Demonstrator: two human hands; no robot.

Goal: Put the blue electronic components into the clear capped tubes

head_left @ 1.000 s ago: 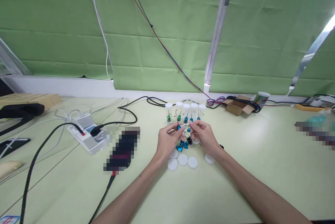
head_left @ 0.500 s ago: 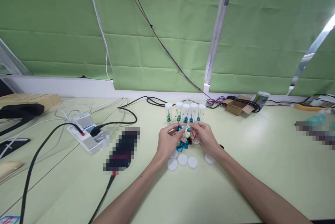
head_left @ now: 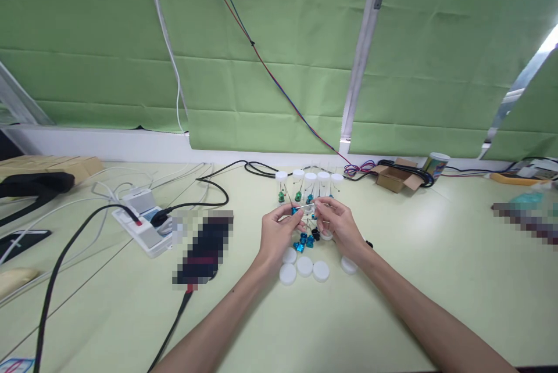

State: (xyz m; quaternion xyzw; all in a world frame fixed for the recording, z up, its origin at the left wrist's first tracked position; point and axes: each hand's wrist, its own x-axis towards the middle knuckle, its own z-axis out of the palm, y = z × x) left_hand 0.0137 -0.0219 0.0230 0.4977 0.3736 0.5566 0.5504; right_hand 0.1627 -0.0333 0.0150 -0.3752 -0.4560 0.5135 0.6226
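My left hand (head_left: 279,232) is closed in a pinch on a small blue part with thin wire legs (head_left: 295,210). My right hand (head_left: 337,223) is also closed, its fingertips pinching a small clear tube (head_left: 308,205) held level between both hands. Just beyond them stands a row of several clear vials with white caps (head_left: 309,186), holding green and blue parts. Loose blue parts (head_left: 304,241) lie on the table under my hands, with a black one beside them. Several white round lids (head_left: 304,266) lie nearer to me.
A white power strip (head_left: 142,223) with black cables lies to the left, next to a blurred dark object (head_left: 203,248). An open cardboard box (head_left: 394,176) and a printed cup (head_left: 436,164) stand at the back right. Green blinds hang behind the pale green table (head_left: 414,280).
Both hands have lifted slightly and shifted a little away from me toward the vials, still pinching the same small pieces.
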